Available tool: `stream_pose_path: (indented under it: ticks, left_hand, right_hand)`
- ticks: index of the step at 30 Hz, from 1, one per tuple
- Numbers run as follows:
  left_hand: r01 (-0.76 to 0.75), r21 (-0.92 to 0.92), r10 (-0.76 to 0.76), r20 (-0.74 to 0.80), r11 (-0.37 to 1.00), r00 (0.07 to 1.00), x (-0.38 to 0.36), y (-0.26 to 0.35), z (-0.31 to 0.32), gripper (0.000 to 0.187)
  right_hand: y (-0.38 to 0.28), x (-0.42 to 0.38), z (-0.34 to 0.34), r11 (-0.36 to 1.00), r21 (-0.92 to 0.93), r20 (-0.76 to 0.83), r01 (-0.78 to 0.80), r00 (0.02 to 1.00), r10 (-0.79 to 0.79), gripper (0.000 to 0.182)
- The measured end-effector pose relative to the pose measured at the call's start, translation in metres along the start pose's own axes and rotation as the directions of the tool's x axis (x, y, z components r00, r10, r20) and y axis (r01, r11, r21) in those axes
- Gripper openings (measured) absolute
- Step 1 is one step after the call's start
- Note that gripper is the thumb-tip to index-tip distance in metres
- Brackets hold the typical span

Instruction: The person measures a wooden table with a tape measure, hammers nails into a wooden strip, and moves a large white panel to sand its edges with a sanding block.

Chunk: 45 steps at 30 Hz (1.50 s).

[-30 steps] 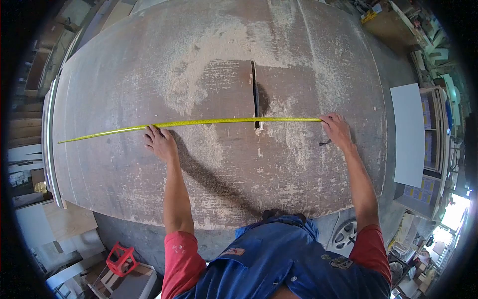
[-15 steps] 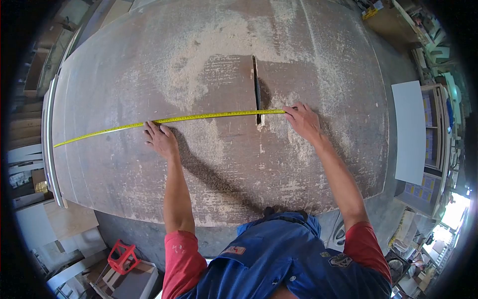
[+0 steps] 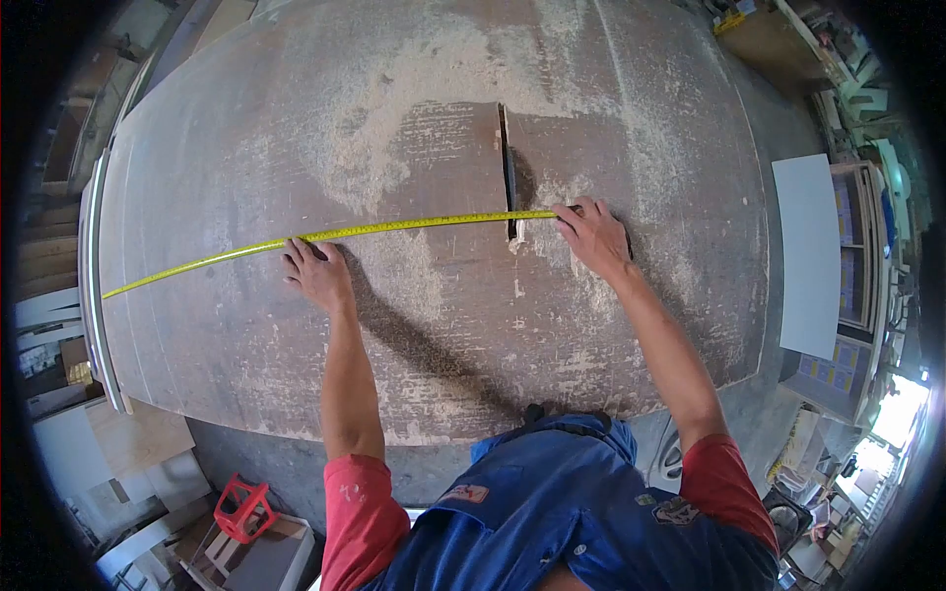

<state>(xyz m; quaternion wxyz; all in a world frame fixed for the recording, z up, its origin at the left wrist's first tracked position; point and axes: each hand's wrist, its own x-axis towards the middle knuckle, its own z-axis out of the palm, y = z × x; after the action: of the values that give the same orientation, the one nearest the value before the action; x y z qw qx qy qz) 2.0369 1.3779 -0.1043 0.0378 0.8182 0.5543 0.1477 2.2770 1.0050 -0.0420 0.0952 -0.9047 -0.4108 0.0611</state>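
A yellow tape measure runs almost straight across the worn, sawdust-covered wooden tabletop. Its far left end lies by the table's left edge. My left hand is at the tape left of the middle, thumb and fingers closed on its edge. At the tape's right end, my right hand is closed around it; a dark bit shows at the fingers, and the tape's case cannot be made out. Just left of my right hand, the tape crosses a long narrow slot in the tabletop.
Pale sawdust is spread beyond the tape. A white panel leans beside shelving at the right. At lower left are a red plastic stool and wooden boards. More boards are stacked along the left side.
My right hand has shifted slightly left relative to the slot, and the tape's left end has slid a little further left. My left hand stays nearly in place.
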Motion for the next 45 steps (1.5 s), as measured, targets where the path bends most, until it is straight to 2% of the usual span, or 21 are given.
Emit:
stream_pose_path:
  ticks: [2, 4, 5, 7, 8, 10, 13, 16, 21, 24, 26, 30, 33, 35, 39, 45]
  left_hand:
    - [0.022, 0.028, -0.023, 0.029, 0.999, 0.999, -0.002, 0.006, -0.008, 0.059]
    - [0.023, 0.041, -0.024, 0.014, 0.999, 1.000, -0.003, 0.006, -0.007, 0.059]
    - [0.023, 0.049, -0.023, -0.003, 0.999, 1.000, -0.002, 0.007, -0.006, 0.058]
    - [0.021, 0.051, -0.021, -0.017, 0.998, 1.000, -0.001, 0.006, -0.003, 0.058]
    - [0.017, 0.055, -0.016, -0.027, 0.998, 1.000, -0.001, 0.005, -0.002, 0.057]
    - [0.017, 0.052, -0.016, -0.026, 0.998, 1.000, 0.000, 0.004, -0.001, 0.057]
    - [0.023, 0.059, -0.022, -0.023, 0.998, 0.999, -0.001, 0.003, 0.001, 0.057]
    - [0.026, 0.057, -0.024, -0.027, 0.998, 0.999, 0.004, 0.002, 0.006, 0.058]
    - [-0.007, 0.022, 0.007, -0.041, 1.000, 0.999, -0.003, -0.013, 0.010, 0.059]
    - [-0.026, -0.016, 0.026, -0.017, 1.000, 1.000, 0.000, -0.021, 0.019, 0.062]
    - [-0.088, -0.025, 0.087, -0.028, 0.996, 0.996, -0.007, -0.032, 0.023, 0.064]
    - [-0.051, -0.007, 0.051, -0.025, 0.999, 0.998, -0.011, -0.019, 0.017, 0.067]
    - [-0.079, 0.006, 0.080, -0.069, 0.997, 0.994, -0.011, -0.016, 0.017, 0.067]
    - [-0.076, -0.079, 0.066, -0.116, 0.994, 0.991, -0.014, -0.015, 0.015, 0.066]
    - [-0.170, 0.025, 0.172, -0.099, 0.985, 0.980, -0.009, -0.026, 0.024, 0.066]
    - [-0.195, 0.052, 0.197, -0.032, 0.979, 0.980, -0.003, -0.034, 0.034, 0.064]
  right_hand:
    - [0.008, -0.008, 0.004, 1.000, -0.017, -0.008, 0.008, 1.000, -0.008, 0.033]
    - [0.023, -0.019, 0.007, 0.999, -0.017, -0.106, -0.049, 0.993, 0.047, 0.036]
    - [0.030, -0.026, 0.006, 0.999, -0.017, -0.106, -0.047, 0.993, 0.045, 0.036]
    - [0.037, -0.043, 0.002, 0.966, -0.071, -0.113, -0.248, 0.964, 0.240, 0.034]
    - [0.039, -0.050, 0.005, 0.967, -0.070, -0.112, -0.247, 0.965, 0.238, 0.034]
    - [0.043, -0.059, 0.017, 0.955, -0.050, -0.245, -0.291, 0.931, 0.271, 0.032]
    - [0.045, -0.059, 0.039, 0.941, -0.053, -0.319, -0.333, 0.899, 0.300, 0.032]
    - [0.054, -0.059, 0.048, 0.958, -0.046, -0.372, -0.283, 0.895, 0.247, 0.033]
    - [0.056, -0.065, 0.052, 0.953, 0.030, -0.330, -0.302, 0.897, 0.295, 0.033]
    - [0.058, -0.054, 0.042, 0.948, 0.005, -0.326, -0.319, 0.896, 0.303, 0.031]
    - [0.061, -0.055, 0.046, 0.957, -0.001, -0.384, -0.289, 0.884, 0.267, 0.029]
    - [0.062, -0.054, 0.047, 0.966, 0.002, -0.409, -0.260, 0.881, 0.238, 0.027]
    - [0.064, -0.054, 0.050, 0.973, 0.039, -0.424, -0.226, 0.878, 0.221, 0.025]
    - [0.065, -0.056, 0.051, 0.977, 0.041, -0.446, -0.209, 0.871, 0.206, 0.023]
    - [0.069, -0.058, 0.057, 0.975, 0.010, -0.459, -0.221, 0.865, 0.201, 0.024]
    - [0.071, -0.060, 0.062, 0.980, -0.043, -0.510, -0.195, 0.847, 0.147, 0.023]
